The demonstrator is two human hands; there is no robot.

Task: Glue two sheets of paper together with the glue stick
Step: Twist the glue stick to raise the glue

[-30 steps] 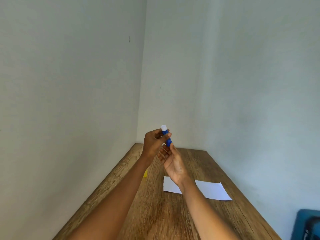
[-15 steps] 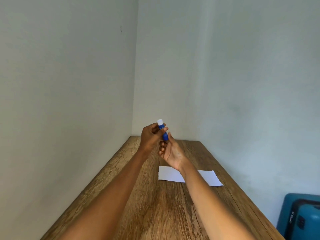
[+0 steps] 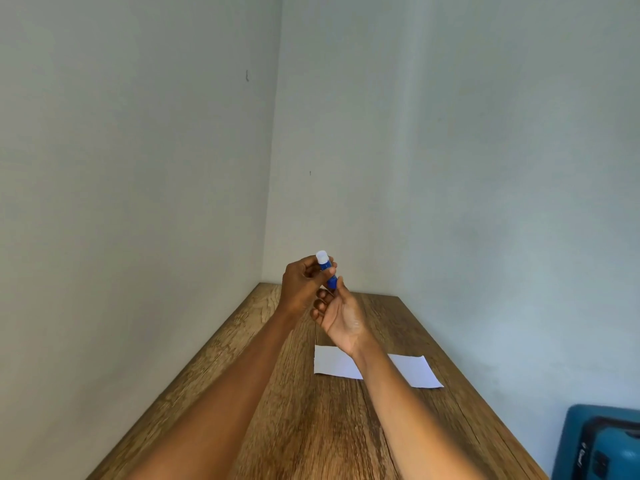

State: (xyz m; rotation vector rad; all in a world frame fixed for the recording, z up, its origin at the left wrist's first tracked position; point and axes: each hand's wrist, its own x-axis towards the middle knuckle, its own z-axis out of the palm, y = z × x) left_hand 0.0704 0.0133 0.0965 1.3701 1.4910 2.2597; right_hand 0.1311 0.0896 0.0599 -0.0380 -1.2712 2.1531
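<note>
Glue stick held up between both hands, above the bench.

The glue stick (image 3: 327, 271), a small, light, rigid, smooth tube, is pinched at its upper barrel by the left hand (image 3: 301, 284) and at its base by the right hand (image 3: 341, 315); the thin, floppy paper (image 3: 412, 370) lies flat on the bench (image 3: 311, 427), best pressed down flat.
</note>
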